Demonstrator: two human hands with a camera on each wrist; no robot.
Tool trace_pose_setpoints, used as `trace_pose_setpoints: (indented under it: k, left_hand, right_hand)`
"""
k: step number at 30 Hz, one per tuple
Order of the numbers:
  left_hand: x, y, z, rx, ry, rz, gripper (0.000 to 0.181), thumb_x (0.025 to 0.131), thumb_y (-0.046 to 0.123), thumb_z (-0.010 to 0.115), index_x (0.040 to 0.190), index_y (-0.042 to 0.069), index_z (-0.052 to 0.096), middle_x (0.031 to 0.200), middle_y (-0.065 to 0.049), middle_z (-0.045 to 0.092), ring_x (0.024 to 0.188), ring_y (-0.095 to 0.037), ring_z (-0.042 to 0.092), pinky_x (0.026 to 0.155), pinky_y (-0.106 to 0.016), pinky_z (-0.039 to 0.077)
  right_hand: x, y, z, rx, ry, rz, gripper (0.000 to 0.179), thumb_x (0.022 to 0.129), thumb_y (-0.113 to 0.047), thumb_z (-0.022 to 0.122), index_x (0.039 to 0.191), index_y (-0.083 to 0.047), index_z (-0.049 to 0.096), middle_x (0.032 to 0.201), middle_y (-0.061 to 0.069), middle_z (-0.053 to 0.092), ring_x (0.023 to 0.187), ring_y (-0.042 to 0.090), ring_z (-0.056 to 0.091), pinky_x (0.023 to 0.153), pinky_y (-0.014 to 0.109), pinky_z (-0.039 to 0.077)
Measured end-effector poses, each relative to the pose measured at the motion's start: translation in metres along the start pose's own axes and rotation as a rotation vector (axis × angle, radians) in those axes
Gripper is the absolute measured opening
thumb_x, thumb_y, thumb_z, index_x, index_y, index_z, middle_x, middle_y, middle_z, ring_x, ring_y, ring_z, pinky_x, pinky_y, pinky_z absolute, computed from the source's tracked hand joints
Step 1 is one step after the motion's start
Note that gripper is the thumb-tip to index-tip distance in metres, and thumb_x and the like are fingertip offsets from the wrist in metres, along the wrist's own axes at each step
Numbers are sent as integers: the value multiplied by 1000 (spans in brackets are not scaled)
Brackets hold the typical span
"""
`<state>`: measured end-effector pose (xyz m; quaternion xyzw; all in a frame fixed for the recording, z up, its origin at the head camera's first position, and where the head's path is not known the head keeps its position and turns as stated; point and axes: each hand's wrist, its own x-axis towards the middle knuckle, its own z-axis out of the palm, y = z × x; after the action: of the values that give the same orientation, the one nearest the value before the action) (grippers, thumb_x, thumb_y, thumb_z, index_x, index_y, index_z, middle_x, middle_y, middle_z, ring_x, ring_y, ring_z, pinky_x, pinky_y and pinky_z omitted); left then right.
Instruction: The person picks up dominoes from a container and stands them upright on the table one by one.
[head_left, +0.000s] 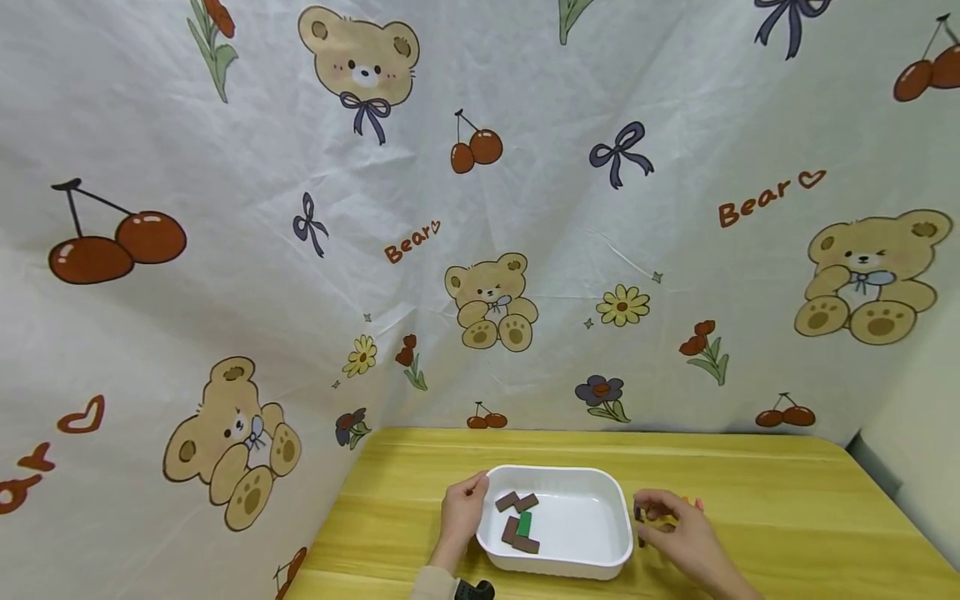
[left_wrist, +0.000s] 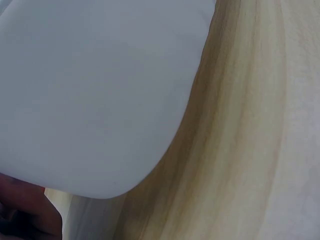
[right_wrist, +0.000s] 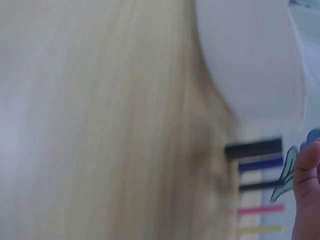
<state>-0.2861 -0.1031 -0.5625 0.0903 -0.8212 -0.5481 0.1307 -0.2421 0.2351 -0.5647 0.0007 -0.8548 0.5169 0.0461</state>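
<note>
The left rim of a white rectangular dish is gripped by the left hand, with the thumb at the rim near the far corner. The right hand is positioned just beside the dish's right wall, fingers bent, at the dark end of a row of small coloured blocks. Whether a block is grasped by it cannot be told: the fingertips are partly hidden and the right wrist view is blurred.

In that view the row is seen on the table as a black block, a dark blue block, a slim dark block, a pink block and a yellow block.

Inside the dish, a green block and four brown blocks are found lying towards the left side; the right half of the floor is bare. The dish is set on a wood-grain table, backed by a bear-print cloth.

For sound handling, it is judged that the dish should be steadied at the rim, one block pinched squarely by its sides, neighbouring blocks left undisturbed, and the dish wall cleared on any lift.
</note>
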Motion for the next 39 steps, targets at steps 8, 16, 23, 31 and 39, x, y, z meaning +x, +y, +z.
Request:
trace_pose_setpoints:
  k: [8,16,23,31,39]
  left_hand:
    - [13,-24,7,-23,-19,-10,26,100,24,68,118,9,79,122,-13,76,112,-28,69,91,-42,60]
    - [-14,8,1,-20,-26,51,28,101,21,65,118,1,77,120,-19,75,105,-27,71,84,-36,61]
    - [14,-29,11,25,8,-3,26,100,27,69,117,11,80,120,-11,76,106,-23,69,83,-32,59]
    - [13,-24,1,8,-3,15,27,100,27,67,118,9,79,119,-12,77,106,-25,70,85,-35,60]
    - [0,-4,4,23,30,14,30,101,22,66,119,1,76,119,-19,75,103,-26,70,81,-27,58]
  right_hand:
    - [2,-28,22,136,-15,-92,34,84,-6,83,116,-4,71,106,10,71,87,6,58,71,19,53]
    - [14,-39,42,81,-84,-63,32,84,-11,85,113,-8,72,104,3,71,90,6,62,72,21,54]
    - [26,-52,62,56,-77,-94,29,83,-9,85,109,-7,74,103,5,73,90,11,64,82,26,55]
    - [39,-50,85,84,-98,-124,28,82,-5,84,108,-5,74,102,8,73,89,12,64,78,23,54]
    - [46,-44,100,33,-131,-209,27,81,-4,83,106,-1,73,96,11,73,85,18,66,73,23,54]
